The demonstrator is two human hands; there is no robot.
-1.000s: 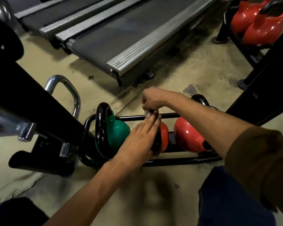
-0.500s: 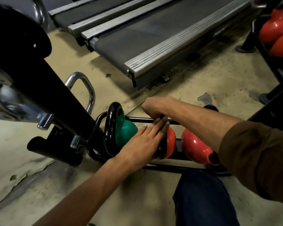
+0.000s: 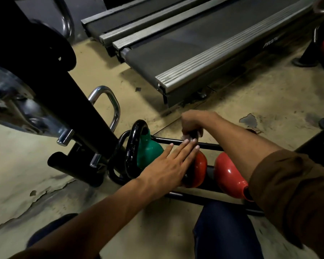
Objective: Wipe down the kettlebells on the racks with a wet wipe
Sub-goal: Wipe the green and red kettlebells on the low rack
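Support: low black tubular rack (image 3: 163, 140), standing on worn beige floor (image 3: 251, 90).
Rack, left: green kettlebell (image 3: 150, 154).
Rack, middle: red kettlebell (image 3: 201, 167).
Rack, right: second red kettlebell (image 3: 226, 174).
Floor, far: treadmill (image 3: 204, 43).

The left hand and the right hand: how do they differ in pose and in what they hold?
The left hand lies flat with straight fingers; the right hand is curled into a grip. The left hand presses the side of the middle red kettlebell and holds nothing; the right hand grips its black handle with what looks like a pale wipe. Both touch the same kettlebell, on the low black rack.
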